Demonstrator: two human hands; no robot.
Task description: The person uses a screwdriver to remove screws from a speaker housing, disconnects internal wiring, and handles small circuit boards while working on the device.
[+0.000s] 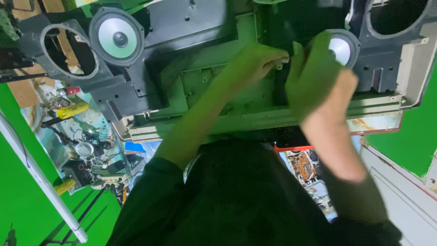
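Observation:
My left hand (255, 64) reaches over a pale metal chassis (214, 82) and pinches a small white part (285, 60) at its fingertips. My right hand (316, 75) meets it from the right, thumb up, with its fingers curled around a black part (278, 89) fixed to the chassis. The right hand half covers a small round speaker (342, 49) set in a dark grey panel (382, 68). A larger round speaker (116, 38) sits in the dark panel at the upper left, beside an empty ring opening (68, 52).
A second empty round opening (396, 16) is at the top right. A cluttered bench at the left holds yellow-handled tools (73, 110), wires and small metal parts. A circuit board (302, 166) lies below the chassis. A white bar (41, 182) runs diagonally at the lower left.

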